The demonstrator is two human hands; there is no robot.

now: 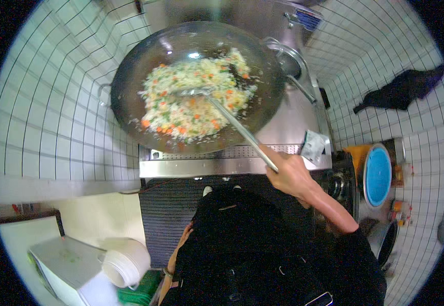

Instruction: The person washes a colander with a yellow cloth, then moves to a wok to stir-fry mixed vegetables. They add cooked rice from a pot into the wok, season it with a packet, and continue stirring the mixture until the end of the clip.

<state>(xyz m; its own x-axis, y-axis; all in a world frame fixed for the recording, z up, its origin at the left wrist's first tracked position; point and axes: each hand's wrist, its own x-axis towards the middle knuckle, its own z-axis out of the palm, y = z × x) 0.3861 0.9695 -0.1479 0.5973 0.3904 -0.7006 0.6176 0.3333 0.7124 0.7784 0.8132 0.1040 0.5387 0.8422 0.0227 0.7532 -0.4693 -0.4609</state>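
My right hand [290,174] grips the metal handle of a long wok ladle or spatula [241,128]. Its head rests amid fried rice [183,114] flecked with orange and green vegetable bits, probably carrot and greens. A large dark wok [130,88] holds the rice, with loose grains scattered up its sides. Down at my left side, against my dark clothing, is my left hand [186,231]; its fingers are mostly hidden.
The wok sits on a stainless steel range [237,168]. Right of it are a round metal strainer or pot [292,65] and a crumpled packet [314,145]. A blue-topped round container [378,176] stands further right. White stacked tubs [124,264] are at lower left.
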